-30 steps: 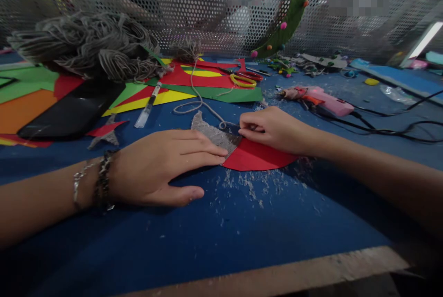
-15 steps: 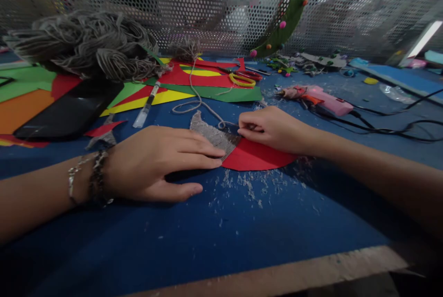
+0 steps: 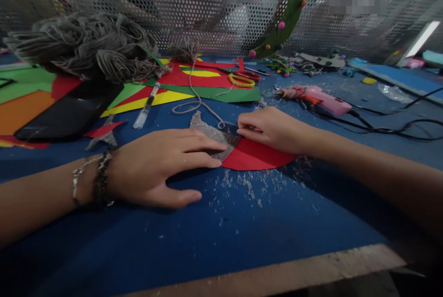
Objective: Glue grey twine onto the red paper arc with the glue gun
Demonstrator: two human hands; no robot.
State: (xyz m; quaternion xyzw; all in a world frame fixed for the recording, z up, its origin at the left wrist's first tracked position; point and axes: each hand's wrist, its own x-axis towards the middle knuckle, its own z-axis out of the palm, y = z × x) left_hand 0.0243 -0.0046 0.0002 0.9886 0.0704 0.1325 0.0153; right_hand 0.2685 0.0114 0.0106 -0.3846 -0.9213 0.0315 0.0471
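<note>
A red paper shape [image 3: 261, 157] lies flat on the blue table, its left part covered by rows of grey yarn [image 3: 206, 128]. Across this grey part rests my left hand [image 3: 162, 161], fingers stretched out and thumb apart, pressing with its fingertips. My right hand [image 3: 266, 126] is closed in a pinch at the upper edge of the red paper. A loose strand of yarn [image 3: 210, 112] runs from a small yarn bundle [image 3: 187, 51] at the back, loops over the table and ends between the right fingers. The left fingers hide part of the yarn-covered area.
A big heap of grey yarn [image 3: 86, 48] and a black phone [image 3: 71, 110] lie at the left, over coloured paper. Scissors [image 3: 242, 80] with yellow handles are behind. A pink glue gun [image 3: 325, 99] with black cords lies right, and a perforated metal screen [image 3: 194, 11] stands behind.
My left fingers have shifted slightly on the grey yarn, with the index finger a little farther right. My right hand keeps its pinch in nearly the same place.
</note>
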